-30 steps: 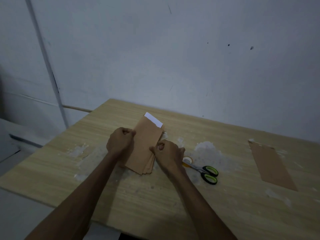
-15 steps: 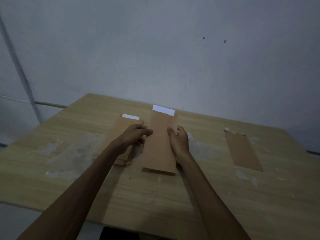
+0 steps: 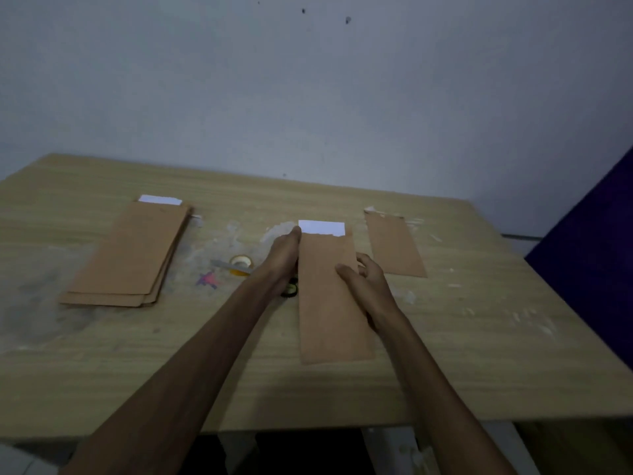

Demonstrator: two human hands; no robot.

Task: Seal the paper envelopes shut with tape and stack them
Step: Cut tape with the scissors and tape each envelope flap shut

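Holding one long brown paper envelope [image 3: 330, 296] flat on the pale wooden table [image 3: 479, 337], the left hand [image 3: 282, 257] lies with straight fingers along its left edge up to the white slip [image 3: 321, 228] poking from the mouth, while the right hand [image 3: 364, 279] pinches the right edge, thumb on top. With the slip poking out, tape could catch it or seal crooked, and the small tape roll [image 3: 240, 261] sits beyond the left hand. No writing, brand or label is legible anywhere.

Both forearms reach forward; the left hand [image 3: 284, 250] lies flat with straight fingers, the right hand [image 3: 364, 279] pinches with curled fingers.
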